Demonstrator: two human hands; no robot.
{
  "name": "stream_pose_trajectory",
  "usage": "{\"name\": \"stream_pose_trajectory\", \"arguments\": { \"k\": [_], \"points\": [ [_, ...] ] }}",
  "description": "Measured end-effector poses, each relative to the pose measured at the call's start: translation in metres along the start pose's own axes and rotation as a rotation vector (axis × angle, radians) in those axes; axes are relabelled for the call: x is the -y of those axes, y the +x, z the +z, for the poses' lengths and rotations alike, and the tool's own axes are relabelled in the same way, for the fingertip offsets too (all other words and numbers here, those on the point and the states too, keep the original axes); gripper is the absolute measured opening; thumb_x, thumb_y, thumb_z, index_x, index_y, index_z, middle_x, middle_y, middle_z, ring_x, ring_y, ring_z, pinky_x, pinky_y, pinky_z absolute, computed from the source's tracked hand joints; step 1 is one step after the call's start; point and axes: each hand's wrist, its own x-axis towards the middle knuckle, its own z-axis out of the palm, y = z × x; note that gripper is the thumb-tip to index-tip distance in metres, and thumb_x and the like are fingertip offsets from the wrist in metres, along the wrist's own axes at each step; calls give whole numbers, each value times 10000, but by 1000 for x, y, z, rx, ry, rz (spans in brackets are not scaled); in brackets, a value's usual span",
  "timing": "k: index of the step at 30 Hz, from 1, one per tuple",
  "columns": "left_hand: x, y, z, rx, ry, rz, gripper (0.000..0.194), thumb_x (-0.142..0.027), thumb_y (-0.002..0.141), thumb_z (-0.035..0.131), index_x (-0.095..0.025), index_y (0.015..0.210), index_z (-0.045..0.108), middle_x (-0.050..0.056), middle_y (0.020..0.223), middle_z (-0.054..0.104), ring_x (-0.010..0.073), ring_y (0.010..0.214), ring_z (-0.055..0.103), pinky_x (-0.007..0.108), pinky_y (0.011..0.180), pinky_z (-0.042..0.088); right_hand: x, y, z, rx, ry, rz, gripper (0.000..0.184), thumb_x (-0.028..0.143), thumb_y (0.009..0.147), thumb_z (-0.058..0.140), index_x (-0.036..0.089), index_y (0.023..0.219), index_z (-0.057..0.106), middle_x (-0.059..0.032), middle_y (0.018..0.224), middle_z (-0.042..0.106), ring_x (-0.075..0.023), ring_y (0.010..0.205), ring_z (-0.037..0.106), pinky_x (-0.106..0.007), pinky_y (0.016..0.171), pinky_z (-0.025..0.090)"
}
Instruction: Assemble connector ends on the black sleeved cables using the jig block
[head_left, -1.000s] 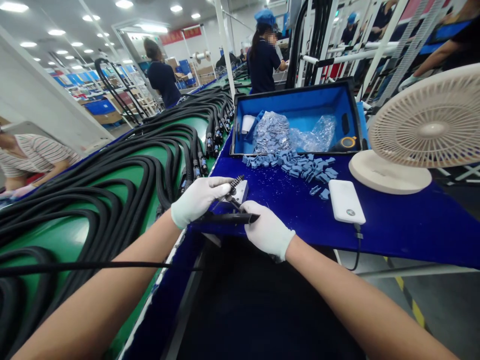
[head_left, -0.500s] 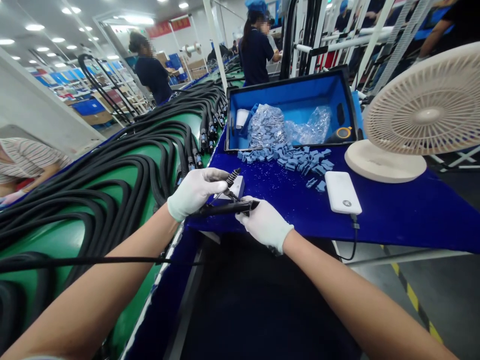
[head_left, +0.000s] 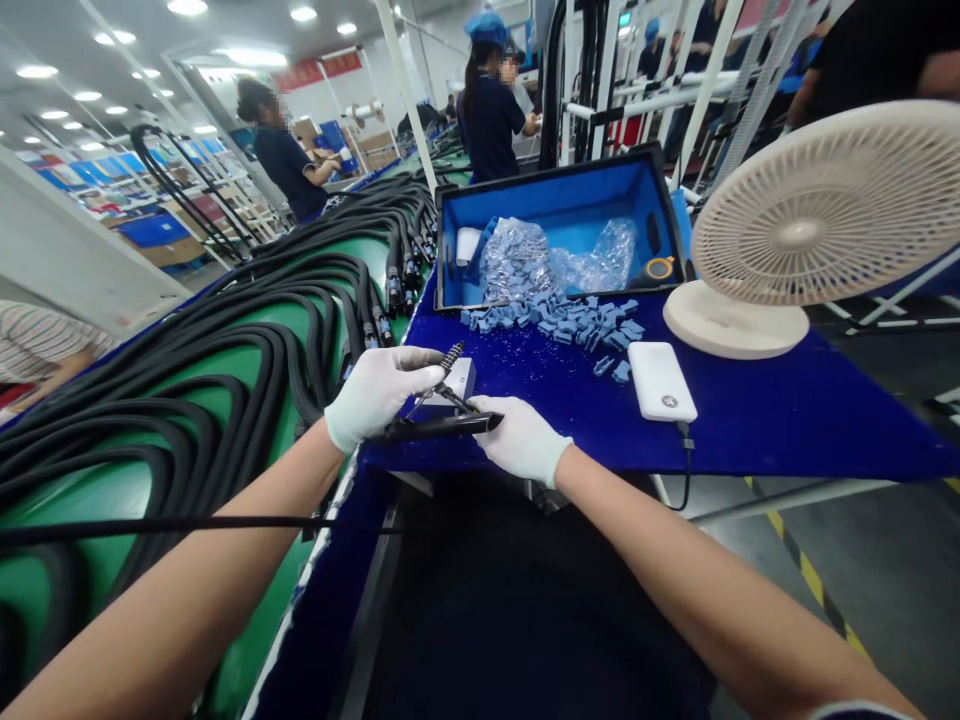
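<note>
- Blue bin (head_left: 592, 200) beyond both hands held clear plastic bags (head_left: 615, 255), blue clips (head_left: 510, 270) inside one.
- Left hand (head_left: 379, 393) pinched a ribbed black part (head_left: 453, 357).
- Right hand (head_left: 523, 437) held a black tube (head_left: 450, 427).

I see matching plain white gloves (head_left: 375, 396) on left hand (head_left: 369, 400) and right hand (head_left: 517, 438) — full-fingered, pale mint cuffs (head_left: 556, 460) snug at the wrists. Forearms (head_left: 675, 560) uncovered. Sleeve edge (head_left: 870, 709) low on the right arm: dark, light trim — rest cropped off my feed.
</note>
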Motion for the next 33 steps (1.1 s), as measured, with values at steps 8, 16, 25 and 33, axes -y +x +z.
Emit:
{"name": "stream_pose_trajectory", "arguments": {
  "k": [8, 16, 25, 33],
  "points": [
    [1, 1, 8, 5, -466, -113, 513, -410, 752, 815, -123, 1164, 713, 112, 1026, 749, 189, 810, 710, 316, 773, 585, 13, -17, -43, -68, 93, 23, 644, 450, 706, 847, 172, 1250, 641, -127, 1119, 705, -300, 1025, 674, -430, 897, 537],
    [-15, -27, 16, 208, 56, 198, 405, -347, 878, 653, -251, 1265, 726, 24, 1217, 741, 261, 1133, 676, 363, 1059, 482, 27, -20, -2, -244, 802, 273, 305, 213, 791, 684, 157, 1085, 628, -81, 991, 723, -217, 869, 734, -388, 815, 618],
    [-10, -31, 32, 194, 406, 475, 293, -248, 947, 574, -217, 1191, 733, 77, 1049, 659, 234, 1001, 623, 361, 938, 495, 12, -21, -16, -146, 559, -6, 791, 168, 744, 709, 174, 1486, 437, -86, 1202, 675, -237, 1052, 655, -399, 992, 511],
    [16, -29, 29, 305, 439, 660, 332, -237, 964, 552, -262, 1258, 705, 87, 1049, 634, 225, 993, 601, 360, 889, 503, 8, -20, -10, -6, 639, -25, 852, 93, 688, 706, 199, 1487, 432, -37, 1063, 674, -212, 933, 646, -348, 880, 538]
  ]
}}
